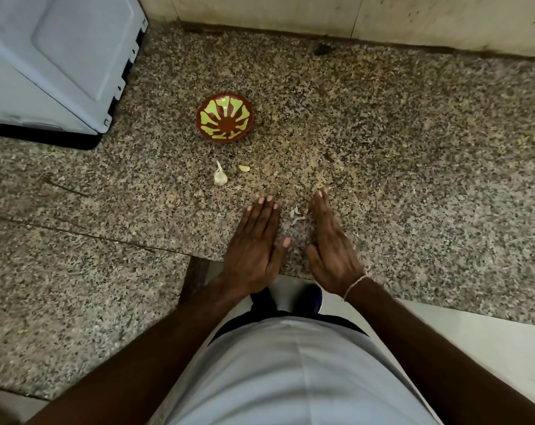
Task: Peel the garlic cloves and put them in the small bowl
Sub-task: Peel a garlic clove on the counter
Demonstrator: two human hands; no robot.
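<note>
A speckled granite surface (413, 154) fills most of the view, brown and grey with a seam running across its left part. A pale tiled wall (321, 13) rises behind it. A grey-white appliance (57, 59) stands at the far left. Light floor (490, 342) shows lower right.

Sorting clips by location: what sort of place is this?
Probably a home kitchen: a speckled granite counter against a tiled wall, a white appliance, and garlic beside a small bowl.

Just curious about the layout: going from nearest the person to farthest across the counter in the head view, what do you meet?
Hands, left and right, with garlic skins between them → garlic bulb piece → small bowl → wall.
</note>
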